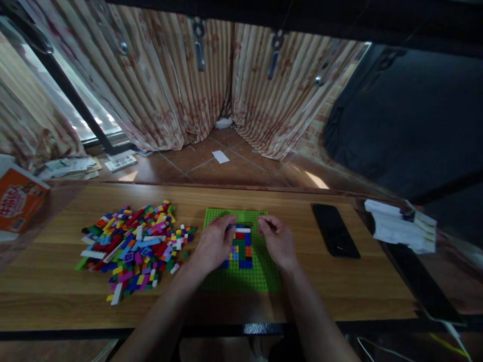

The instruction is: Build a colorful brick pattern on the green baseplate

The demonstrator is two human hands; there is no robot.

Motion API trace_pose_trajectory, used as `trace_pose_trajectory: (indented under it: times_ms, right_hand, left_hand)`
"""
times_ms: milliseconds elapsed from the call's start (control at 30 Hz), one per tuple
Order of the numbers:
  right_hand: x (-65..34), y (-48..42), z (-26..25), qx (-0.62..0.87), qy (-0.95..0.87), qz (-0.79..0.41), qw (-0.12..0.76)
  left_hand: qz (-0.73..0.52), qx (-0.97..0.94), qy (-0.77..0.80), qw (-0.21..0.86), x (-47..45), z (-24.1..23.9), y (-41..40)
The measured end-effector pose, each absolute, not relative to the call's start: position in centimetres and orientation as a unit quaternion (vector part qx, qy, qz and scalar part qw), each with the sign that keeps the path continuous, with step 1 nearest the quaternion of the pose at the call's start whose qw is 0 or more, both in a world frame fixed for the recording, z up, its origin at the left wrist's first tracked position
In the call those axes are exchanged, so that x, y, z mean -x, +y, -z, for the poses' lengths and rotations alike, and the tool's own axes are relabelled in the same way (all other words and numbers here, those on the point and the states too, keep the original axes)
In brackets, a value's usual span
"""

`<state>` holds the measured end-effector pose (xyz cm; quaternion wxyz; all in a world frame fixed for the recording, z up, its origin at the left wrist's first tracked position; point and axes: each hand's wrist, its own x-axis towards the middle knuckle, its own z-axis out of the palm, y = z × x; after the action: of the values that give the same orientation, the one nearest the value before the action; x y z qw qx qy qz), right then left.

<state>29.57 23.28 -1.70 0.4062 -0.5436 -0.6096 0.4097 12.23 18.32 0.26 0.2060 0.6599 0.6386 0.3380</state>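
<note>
The left hand (213, 244) lies half curled on the flat green studded plastic baseplate (264, 279), fingertips at the low multicoloured brick patch (240, 250). I cannot tell whether it pinches anything. The right hand (277, 240), just across the patch, is curled too, its hold hidden. Uneven pressure could pop neighbouring bricks loose or skid the baseplate on the wooden bench (339, 286). Beyond the left hand lies a loose heap of coloured bricks (132, 246).
</note>
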Motion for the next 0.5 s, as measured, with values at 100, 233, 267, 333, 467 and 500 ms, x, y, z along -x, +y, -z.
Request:
trace_pose_trajectory:
  times_ms: [100,233,267,333,467,500]
  right_hand:
    - [-29.62,23.3,1.74,0.554,-0.608,-0.423,0.38]
    - [-29.13,22.82,1.3,0.541,-0.659,-0.386,0.351]
    - [-29.0,22.71,1.18,0.538,-0.671,-0.373,0.347]
    - [-28.82,22.56,0.99,0.532,-0.69,-0.353,0.34]
    - [-28.69,22.52,0.93,0.534,-0.697,-0.344,0.333]
    - [-28.68,22.54,0.97,0.535,-0.695,-0.345,0.335]
  left_hand:
    - [-0.357,-0.646,0.638,0.22,-12.05,-0.3,18.44]
    - [-0.368,-0.627,0.643,0.239,-12.11,-0.14,18.67]
    - [-0.369,-0.621,0.647,0.246,-12.17,-0.12,18.72]
    - [-0.373,-0.606,0.654,0.256,-12.32,-0.12,18.79]
    - [-0.393,-0.582,0.662,0.263,-12.58,-0.1,18.9]
    - [-0.399,-0.577,0.661,0.266,-12.62,-0.05,18.93]
